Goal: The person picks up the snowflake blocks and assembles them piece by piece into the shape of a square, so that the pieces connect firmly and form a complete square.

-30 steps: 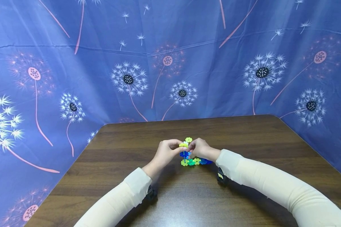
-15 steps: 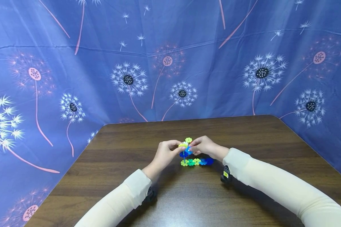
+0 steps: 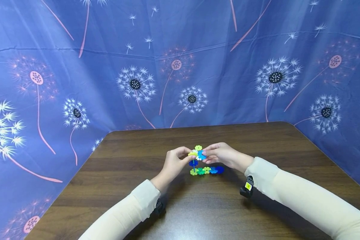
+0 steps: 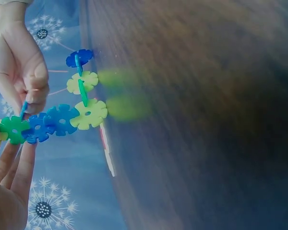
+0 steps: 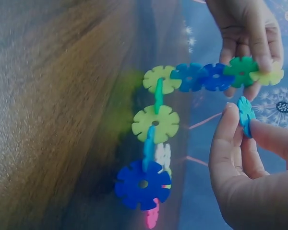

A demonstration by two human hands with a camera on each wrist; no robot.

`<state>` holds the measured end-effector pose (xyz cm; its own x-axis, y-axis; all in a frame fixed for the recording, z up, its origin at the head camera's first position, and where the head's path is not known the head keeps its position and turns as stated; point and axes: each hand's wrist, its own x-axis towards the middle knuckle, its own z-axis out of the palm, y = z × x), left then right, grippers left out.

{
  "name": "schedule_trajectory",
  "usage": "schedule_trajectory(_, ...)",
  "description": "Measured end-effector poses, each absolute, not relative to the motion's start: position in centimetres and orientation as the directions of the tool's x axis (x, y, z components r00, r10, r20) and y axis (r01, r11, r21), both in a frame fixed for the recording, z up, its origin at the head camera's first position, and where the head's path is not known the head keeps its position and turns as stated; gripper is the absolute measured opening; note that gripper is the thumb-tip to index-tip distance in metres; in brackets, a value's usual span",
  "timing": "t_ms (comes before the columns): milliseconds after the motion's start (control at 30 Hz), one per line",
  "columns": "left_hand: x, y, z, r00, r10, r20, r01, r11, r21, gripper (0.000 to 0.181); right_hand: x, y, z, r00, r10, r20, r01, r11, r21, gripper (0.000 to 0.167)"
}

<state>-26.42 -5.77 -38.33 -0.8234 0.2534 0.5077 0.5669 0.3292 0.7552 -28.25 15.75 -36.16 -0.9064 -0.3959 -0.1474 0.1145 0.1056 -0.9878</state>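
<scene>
My left hand [image 3: 174, 165] pinches the yellow snowflake disc [image 5: 271, 74] at the end of a linked upright chain. A green disc [image 5: 242, 72], two blue discs and a yellow-green disc [image 4: 90, 115] follow down that chain. From its foot, a row of discs runs along the table to a dark blue disc [image 5: 143, 184]. My right hand [image 3: 223, 155] pinches a separate-looking light blue disc [image 5: 246, 116] between thumb and fingers. That disc stands edge-on close to the green disc; whether they touch I cannot tell.
The assembly stands on a brown wooden table [image 3: 198, 206]. Behind the chain are a yellow disc [image 3: 198, 147], a white disc [image 5: 163, 155] and a pink disc [image 5: 152, 213]. A blue dandelion-print cloth [image 3: 228, 100] hangs behind the table.
My right hand has drawn back to the right, its fingers uncovering the light blue disc and the row on the table. The left hand keeps its hold in nearly the same place.
</scene>
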Motion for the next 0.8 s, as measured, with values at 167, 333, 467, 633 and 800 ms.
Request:
schedule_trajectory(167, -26.4, -5.7, -38.3, -0.824, 0.237, 0.514, 0.565, 0.301, 0.768, 0.013, -27.4, 16.0, -35.4, -0.902, -0.409, -0.137, 0.118, 0.072, -0.99, 0.032)
schedule_trajectory(333, -26.4, -5.6, -38.2, -0.823, 0.238, 0.515, 0.567, 0.304, 0.765, 0.011, -26.8, 15.9, -34.7, -0.907, -0.399, -0.132, 0.133, 0.026, -0.991, 0.032)
schedule_trajectory(467, -26.3, -5.5, -38.2, -0.826, 0.239, 0.511, 0.564, 0.324, 0.76, 0.01, -26.4, 15.8, -34.6, -0.904, -0.401, -0.148, 0.154, 0.018, -0.988, 0.036)
schedule_trajectory(633, -26.2, -5.5, -38.2, -0.817, 0.254, 0.517, 0.576, 0.326, 0.75, 0.01, -26.2, 15.6, -34.8, -0.899, -0.407, -0.163, 0.176, 0.004, -0.984, 0.038)
schedule_trajectory(800, -26.4, -5.3, -38.3, -0.807, 0.268, 0.527, 0.59, 0.311, 0.745, 0.01, -26.1, 15.4, -34.4, -0.897, -0.403, -0.181, 0.208, -0.023, -0.978, 0.037)
